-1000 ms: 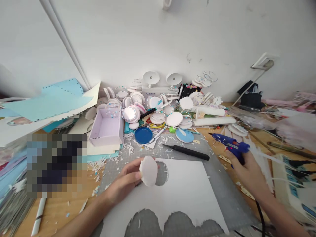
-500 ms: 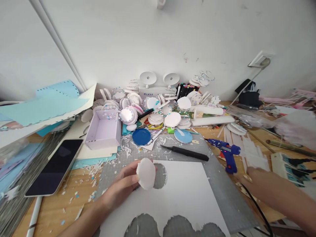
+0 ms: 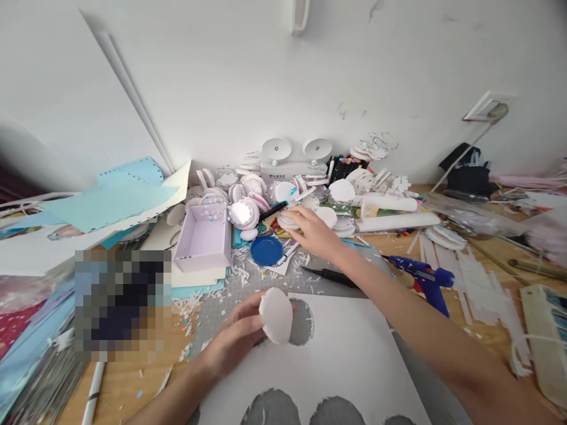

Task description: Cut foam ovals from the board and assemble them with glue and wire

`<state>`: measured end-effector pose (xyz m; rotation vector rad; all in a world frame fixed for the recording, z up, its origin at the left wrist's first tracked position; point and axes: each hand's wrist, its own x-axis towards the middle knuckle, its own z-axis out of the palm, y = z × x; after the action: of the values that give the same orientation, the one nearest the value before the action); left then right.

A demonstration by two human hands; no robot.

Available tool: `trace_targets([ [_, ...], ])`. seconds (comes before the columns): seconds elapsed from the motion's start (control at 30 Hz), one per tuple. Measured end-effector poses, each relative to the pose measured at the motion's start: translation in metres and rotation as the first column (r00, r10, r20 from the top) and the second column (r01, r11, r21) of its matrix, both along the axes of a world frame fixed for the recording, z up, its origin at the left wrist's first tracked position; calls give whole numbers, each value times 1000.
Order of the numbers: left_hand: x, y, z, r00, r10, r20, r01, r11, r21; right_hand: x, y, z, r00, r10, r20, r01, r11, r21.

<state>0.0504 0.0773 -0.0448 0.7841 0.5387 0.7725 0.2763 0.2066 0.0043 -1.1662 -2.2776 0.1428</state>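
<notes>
My left hand [image 3: 243, 319] pinches a white round disc [image 3: 277, 316] upright by its left edge. Below the disc lies a white foam sheet [image 3: 349, 336] with a round hole beside the disc and large curved cut-outs along its near edge. Stretched across the table, my right hand [image 3: 316, 231] has its fingers apart over a small stack of white discs [image 3: 289, 221] in the pile; whether it touches them I cannot tell. A blue round lid [image 3: 266, 251] lies just left of that hand. Under my right forearm a black pen-shaped cutter [image 3: 330, 275] is partly hidden.
A blue glue gun [image 3: 423, 276] lies at the right, near white strips [image 3: 482, 283]. At the left are a lilac box [image 3: 204, 236], pale blue sheets [image 3: 119, 198] and a blurred-out dark object [image 3: 124, 304]. Decorated white discs [image 3: 245, 213] crowd the back, near markers [image 3: 348, 167].
My right hand has moved from beside the glue gun at the right to the disc pile in the middle. The left hand still holds its disc. The view has shifted slightly.
</notes>
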Motion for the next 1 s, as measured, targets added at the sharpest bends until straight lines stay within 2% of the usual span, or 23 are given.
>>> trace_targets([
  [0.13, 0, 0, 3, 1000, -6, 6, 6, 1000, -2, 1, 24, 6, 999, 33, 41, -33, 999, -5],
  [0.37, 2, 0, 8, 999, -8, 36, 9, 1000, -15, 17, 17, 22, 996, 56, 69, -57, 998, 9],
  [0.53, 1, 2, 7, 989, 24, 147, -18, 999, -42, 34, -6, 46, 989, -70, -132, 90, 984, 154],
  [0.6, 1, 3, 8, 979, 47, 198, -34, 997, -66, 40, -19, 53, 945, -127, -300, 175, 975, 139],
  [0.67, 1, 4, 8, 969, 76, 235, -57, 995, -88, 43, -33, 53, 861, -195, -469, 221, 975, -1],
  [0.73, 1, 4, 8, 961, 112, 253, -89, 991, -99, 43, -48, 46, 765, -286, -578, 187, 956, -226],
  [0.83, 2, 4, 6, 957, 154, 248, -137, 987, -84, 37, -69, 27, 578, -434, -691, 8, 850, -527],
  [1.0, 2, 2, 4, 958, 148, 246, -138, 989, -58, 16, -96, -6, 496, -576, -650, -132, 690, -712],
])
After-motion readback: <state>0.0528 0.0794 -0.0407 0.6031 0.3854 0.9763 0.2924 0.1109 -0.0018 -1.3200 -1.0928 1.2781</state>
